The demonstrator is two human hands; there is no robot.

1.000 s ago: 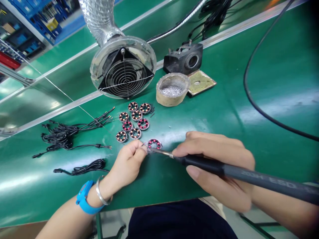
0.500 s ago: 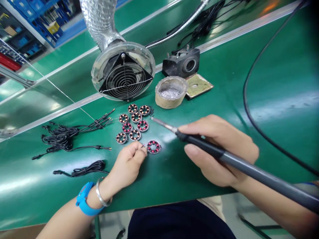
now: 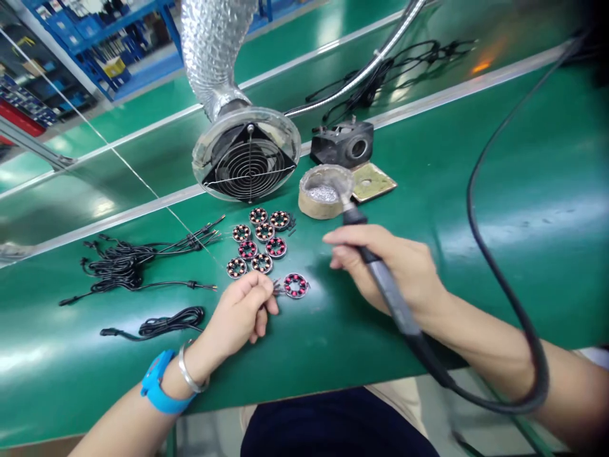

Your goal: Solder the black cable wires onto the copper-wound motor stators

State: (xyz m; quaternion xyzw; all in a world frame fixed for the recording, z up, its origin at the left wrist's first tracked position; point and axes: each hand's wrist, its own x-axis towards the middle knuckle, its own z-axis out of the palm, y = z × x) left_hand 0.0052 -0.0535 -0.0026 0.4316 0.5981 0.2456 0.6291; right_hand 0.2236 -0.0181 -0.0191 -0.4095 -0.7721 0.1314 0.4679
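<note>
L hand (image 3: 245, 311) pinched, R hand (image 3: 392, 266) in closed grip, forearms angled inward.

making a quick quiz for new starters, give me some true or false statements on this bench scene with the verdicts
The right hand holds a soldering iron. True.
The iron's tip is at the ring near the left hand. False: it is at the round tub.
The blue band is on the left wrist. True.
The sponge tray is left of the tub. False: it is to the right.
The fan has a wire guard. True.
</note>
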